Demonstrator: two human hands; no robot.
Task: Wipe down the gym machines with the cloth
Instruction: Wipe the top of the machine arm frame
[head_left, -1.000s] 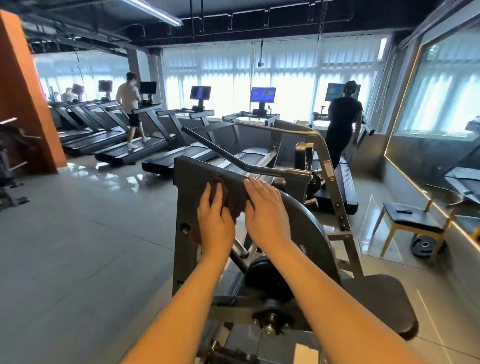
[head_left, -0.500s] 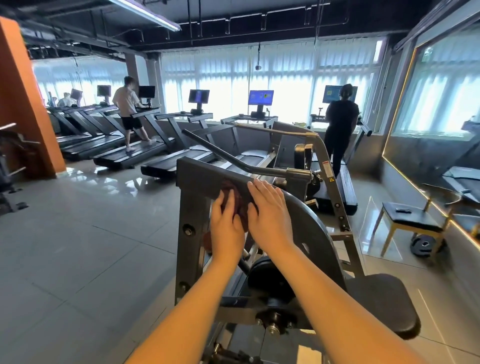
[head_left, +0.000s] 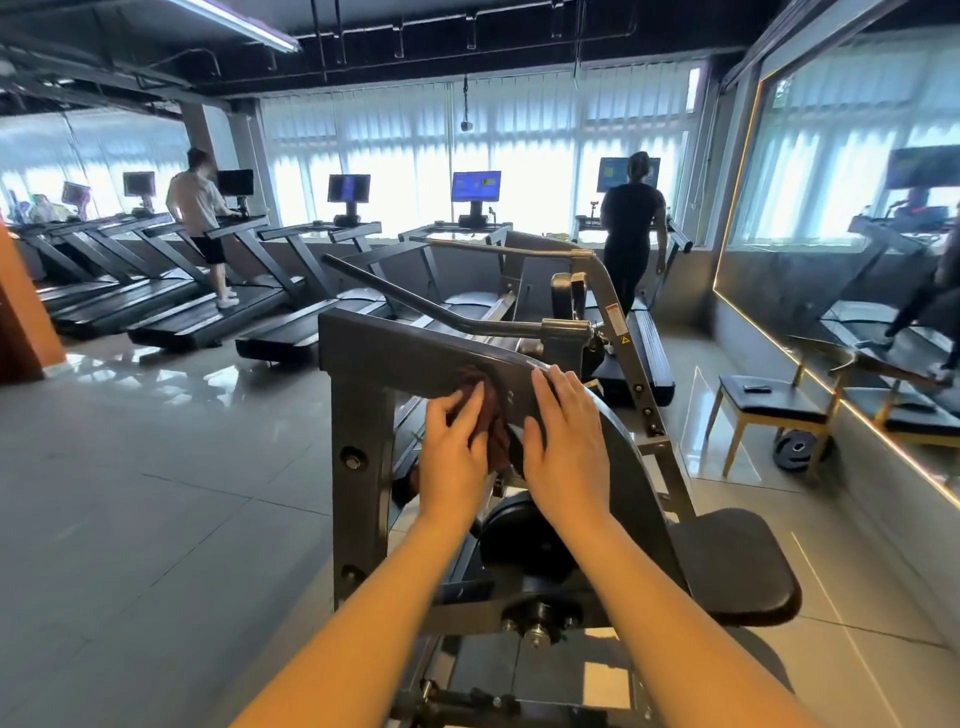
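Moved rightward along the slanted top bar (head_left: 415, 358) of the machine (head_left: 358, 467) since a second ago: both hands and the cloth (head_left: 485, 410). Progress: one grey frame member is being rubbed; the seat pad (head_left: 727, 566), the handle bar (head_left: 467, 322) and the treadmills (head_left: 171, 317) are judged still to be wiped. Left hand (head_left: 452, 457): fingers curled, the dark red cloth bunched and pressed against the bar. Right hand (head_left: 566, 441): opened flat, palm laid on the frame just beside the cloth, nothing gripped.
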